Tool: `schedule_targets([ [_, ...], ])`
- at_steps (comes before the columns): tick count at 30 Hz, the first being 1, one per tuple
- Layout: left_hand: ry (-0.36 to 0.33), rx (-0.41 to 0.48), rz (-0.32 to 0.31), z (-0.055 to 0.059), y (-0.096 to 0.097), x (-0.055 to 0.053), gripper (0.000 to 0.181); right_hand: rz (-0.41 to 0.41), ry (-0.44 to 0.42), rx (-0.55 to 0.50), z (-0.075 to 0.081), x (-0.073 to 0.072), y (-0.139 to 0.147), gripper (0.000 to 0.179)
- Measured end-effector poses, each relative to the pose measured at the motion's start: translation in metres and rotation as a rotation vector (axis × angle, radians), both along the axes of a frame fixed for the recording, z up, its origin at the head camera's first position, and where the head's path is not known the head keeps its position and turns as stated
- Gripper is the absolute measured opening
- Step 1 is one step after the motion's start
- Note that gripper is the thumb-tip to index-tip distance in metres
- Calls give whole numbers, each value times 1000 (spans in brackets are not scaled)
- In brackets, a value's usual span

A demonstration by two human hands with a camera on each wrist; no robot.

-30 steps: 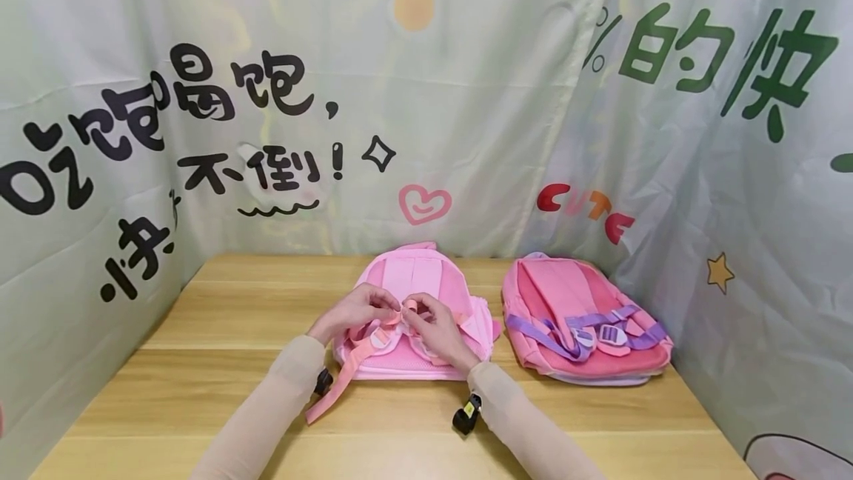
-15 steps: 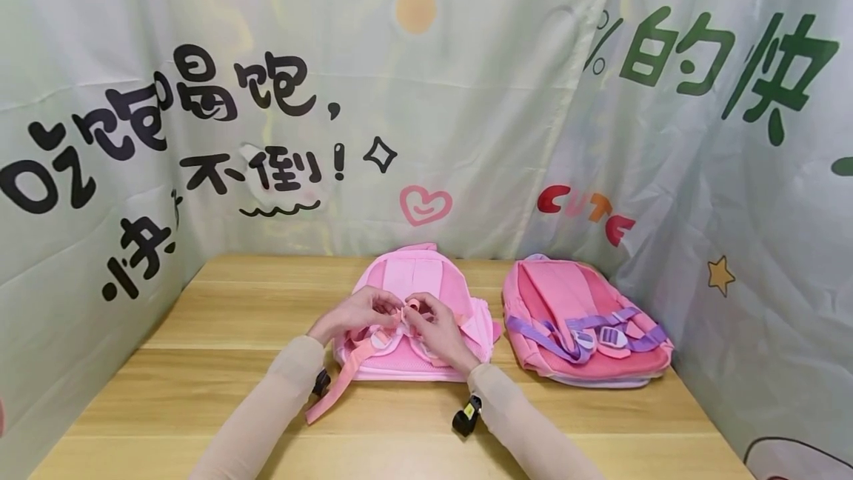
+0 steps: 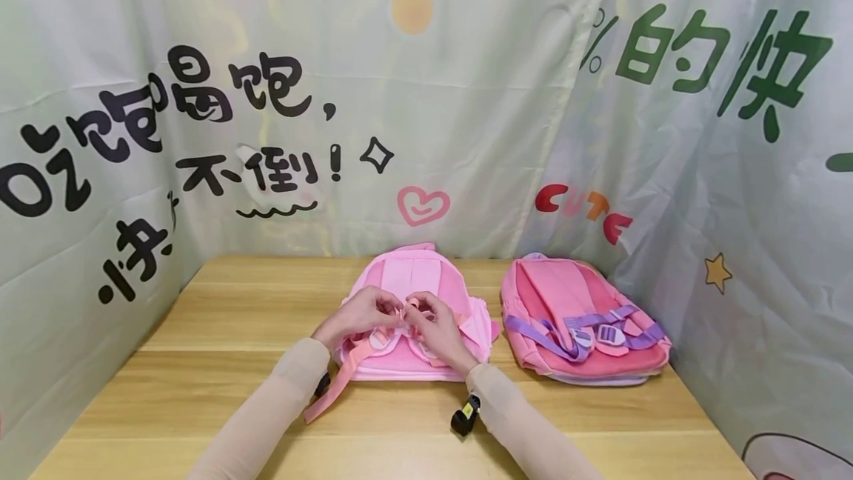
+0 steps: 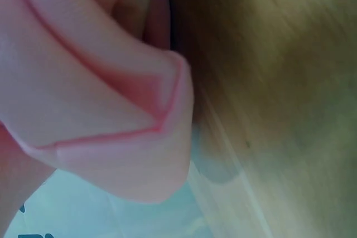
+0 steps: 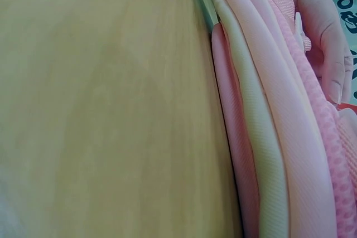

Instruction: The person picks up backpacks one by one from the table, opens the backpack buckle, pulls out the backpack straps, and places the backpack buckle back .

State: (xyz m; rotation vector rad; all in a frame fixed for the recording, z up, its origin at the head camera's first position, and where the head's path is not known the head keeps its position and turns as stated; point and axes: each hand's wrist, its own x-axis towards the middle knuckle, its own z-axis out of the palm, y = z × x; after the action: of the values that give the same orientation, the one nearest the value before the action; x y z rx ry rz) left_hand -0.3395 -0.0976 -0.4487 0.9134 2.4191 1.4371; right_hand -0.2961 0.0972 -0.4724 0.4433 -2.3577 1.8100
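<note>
A light pink backpack [image 3: 400,272] lies on the table with its strap side up. Over its middle, my left hand [image 3: 363,313] and right hand [image 3: 438,328] meet, fingertips almost together. Both pinch a coral webbing strap [image 3: 415,304], which forms a small loop by the right fingers. What exactly lies between the fingertips is mostly hidden. Another coral strap end [image 3: 340,384] hangs toward the front from a pale buckle [image 3: 381,341]. Close, blurred pink fabric [image 4: 100,93] fills much of the left wrist view. The right wrist view has the backpack's layered edge [image 5: 273,115] and my left hand beyond.
To the right lies a second pink backpack [image 3: 566,280] with purple straps [image 3: 526,333] and pale buckles. The wooden table [image 3: 246,317] is bounded by a printed fabric backdrop [image 3: 486,132] at the back and sides. Black wrist devices [image 3: 465,417] sit below the sleeves.
My fingers make only slight movements at the strap, and the left wrist shifts a little. Both backpacks stay where they were.
</note>
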Motion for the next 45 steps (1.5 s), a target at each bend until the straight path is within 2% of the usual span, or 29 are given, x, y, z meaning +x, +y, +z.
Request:
schedule_targets([
  [6,-21,-2,43,0,-3,0,17,-3,21,-15,26,19,-3,23],
  [14,-40,-1,62,-1,-5,1,14,-12,39,-91,26,19,-1,19],
  [19,-49,-8,85,-1,-5,1,16,-7,9,-116,24,16,1,19],
  [25,-33,-16,92,-3,-6,0,19,14,-28,-170,2,-1,3,21],
  [27,-30,-15,92,-5,-7,-1,19,7,-24,-148,-4,-5,3,20],
  [31,-19,-12,87,-7,-8,-1,19,-1,-14,-30,-6,-4,2,16],
  [33,-21,-5,82,-7,-8,-1,19,-9,-5,39,-6,-4,2,19],
  [36,-34,7,76,-7,-8,0,19,-5,-3,85,-5,-2,2,24],
  [41,-33,3,73,-6,-8,0,19,-21,-1,122,-5,-3,1,22],
  [45,-29,-4,76,-5,-8,0,18,-33,-22,102,-5,-4,0,26],
])
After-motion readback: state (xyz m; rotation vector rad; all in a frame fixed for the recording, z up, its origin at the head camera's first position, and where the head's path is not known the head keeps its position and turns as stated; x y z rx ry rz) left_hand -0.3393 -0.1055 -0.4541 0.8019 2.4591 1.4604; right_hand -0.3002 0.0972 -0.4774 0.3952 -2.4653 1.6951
